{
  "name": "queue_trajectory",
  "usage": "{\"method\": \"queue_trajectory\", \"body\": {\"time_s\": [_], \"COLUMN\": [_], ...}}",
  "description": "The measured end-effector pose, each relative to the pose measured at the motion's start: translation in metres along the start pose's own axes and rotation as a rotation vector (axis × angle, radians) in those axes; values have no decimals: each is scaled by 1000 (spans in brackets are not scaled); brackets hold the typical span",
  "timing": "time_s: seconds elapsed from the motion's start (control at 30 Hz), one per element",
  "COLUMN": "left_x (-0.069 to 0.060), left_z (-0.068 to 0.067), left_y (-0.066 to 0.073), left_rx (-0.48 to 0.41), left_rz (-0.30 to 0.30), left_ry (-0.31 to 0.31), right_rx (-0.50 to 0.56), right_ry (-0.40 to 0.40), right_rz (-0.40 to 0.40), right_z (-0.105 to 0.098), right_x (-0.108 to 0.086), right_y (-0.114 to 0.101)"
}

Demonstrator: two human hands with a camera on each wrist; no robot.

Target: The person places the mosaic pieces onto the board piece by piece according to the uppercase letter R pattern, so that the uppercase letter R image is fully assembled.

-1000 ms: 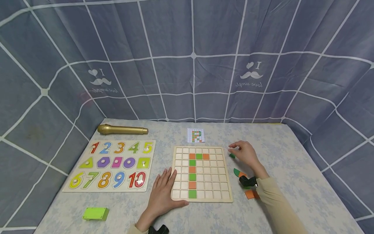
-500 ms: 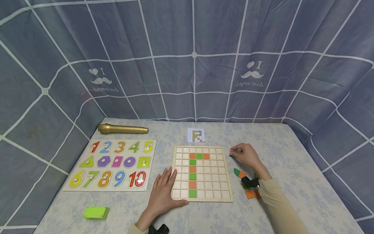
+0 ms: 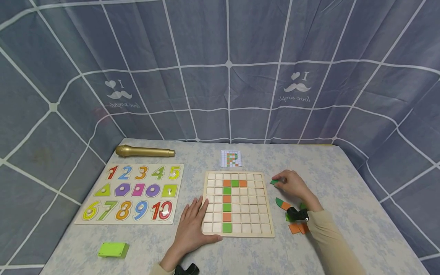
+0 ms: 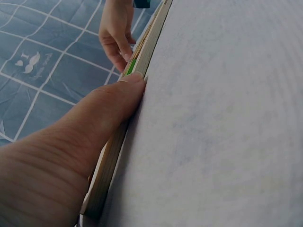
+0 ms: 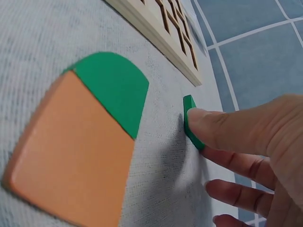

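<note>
My left hand (image 3: 193, 228) lies with straight, spread fingers along the left edge and lower corner of the wooden grid board (image 3: 251, 235); its thumb (image 4: 135, 78) rests on the board's edge in the left wrist view. Orange and green squares fill a column and part of an upper row of the grid. To the board's right, my right hand (image 3: 292, 184) pinches a small green piece (image 5: 187, 124) between thumb and fingers, tilted up close to the cloth. Nearer the right wrist lie a green curved piece (image 5: 113, 85) and an orange piece (image 5: 75, 156), touching.
A patterned card (image 3: 231, 159) lies behind the board. At the left are a number and shape board (image 3: 90, 191), a gold microphone (image 3: 148, 151) and a lime-green block (image 3: 112, 250). More orange pieces (image 3: 294, 228) lie below my right wrist.
My right hand has moved slightly right and toward me, and the green piece it pinches has tilted and shows more. My left hand and the board have stayed in place.
</note>
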State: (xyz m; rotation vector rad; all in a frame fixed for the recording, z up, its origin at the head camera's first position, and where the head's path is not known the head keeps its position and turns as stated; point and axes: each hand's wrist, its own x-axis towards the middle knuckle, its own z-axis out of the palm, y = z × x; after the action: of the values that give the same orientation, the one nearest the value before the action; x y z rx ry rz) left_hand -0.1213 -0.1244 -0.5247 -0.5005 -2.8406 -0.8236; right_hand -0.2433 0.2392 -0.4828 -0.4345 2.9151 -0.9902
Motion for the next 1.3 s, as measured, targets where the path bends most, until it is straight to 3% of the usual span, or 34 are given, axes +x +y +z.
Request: {"method": "queue_trajectory", "body": {"time_s": [0.27,0.47,0.73,0.93,1.13,1.3], "left_x": [0,-1,0,0,0,0], "left_z": [-1,-1,0,-2,-2,-2], "left_y": [0,0,0,0,1,2], "left_rx": [-3,6,6,8,8,8], "left_rz": [-4,-19,-8,-15,-24,-27], "left_ry": [-9,-26,-15,-20,-36,-37], "right_rx": [-67,-100,-60,6,184,245], "right_ry": [-32,-64,-14,7,13,7], "right_rz": [18,99,212,173,98,83], "right_z": [-2,-6,-13,-10,9,26], "right_x": [4,6,1,-1,4,12], "right_y": [1,-5,-7,-8,-21,-35]}}
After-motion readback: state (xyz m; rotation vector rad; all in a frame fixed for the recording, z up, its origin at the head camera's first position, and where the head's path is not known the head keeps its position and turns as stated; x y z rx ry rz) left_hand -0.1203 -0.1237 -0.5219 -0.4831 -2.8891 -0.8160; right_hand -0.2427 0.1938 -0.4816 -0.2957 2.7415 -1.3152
